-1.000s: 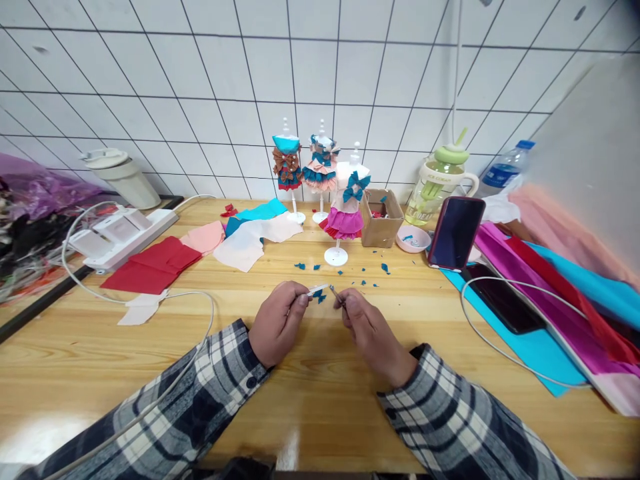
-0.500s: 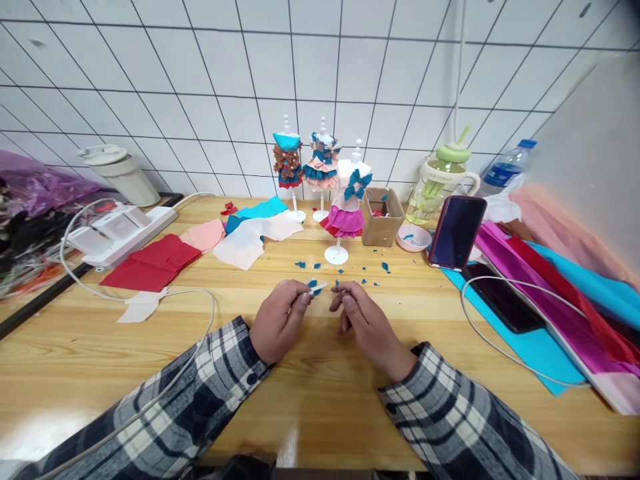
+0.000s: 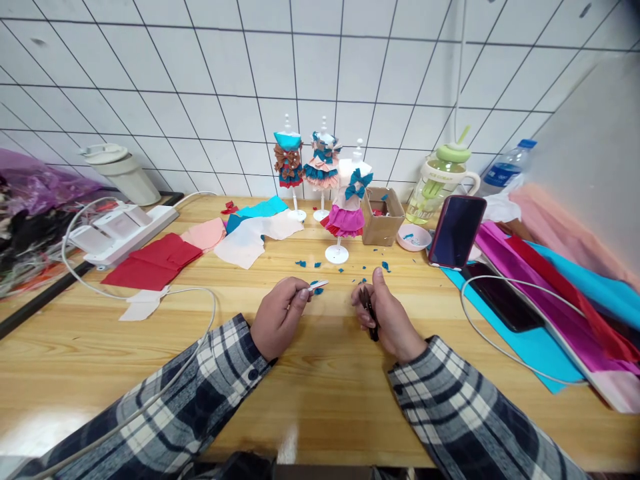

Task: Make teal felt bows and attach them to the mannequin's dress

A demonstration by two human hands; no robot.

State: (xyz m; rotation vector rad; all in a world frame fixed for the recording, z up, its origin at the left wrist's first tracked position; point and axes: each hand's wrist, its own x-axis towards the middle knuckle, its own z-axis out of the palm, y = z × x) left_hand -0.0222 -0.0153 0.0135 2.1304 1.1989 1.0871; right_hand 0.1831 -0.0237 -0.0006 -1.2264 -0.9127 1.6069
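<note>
From the head view, I see my left hand (image 3: 280, 317) pinching a small white strip (image 3: 318, 285) between thumb and fingers, over the surface (image 3: 300, 400) beside teal scraps (image 3: 319, 291). My right hand (image 3: 390, 317) wraps loosely around a dark tool (image 3: 369, 312), thumb raised, well apart from the strip.

wht tumbler (image 3: 124, 176) nr wall | pwr strip (image 3: 135, 238) | grn-lid jug (image 3: 434, 192) | wtr btl (image 3: 504, 171)

Bright, even light leaves white glare on the near-left table (image 3: 45, 427), while wide-angle distortion stretches the tiled wall (image 3: 215, 80).
</note>
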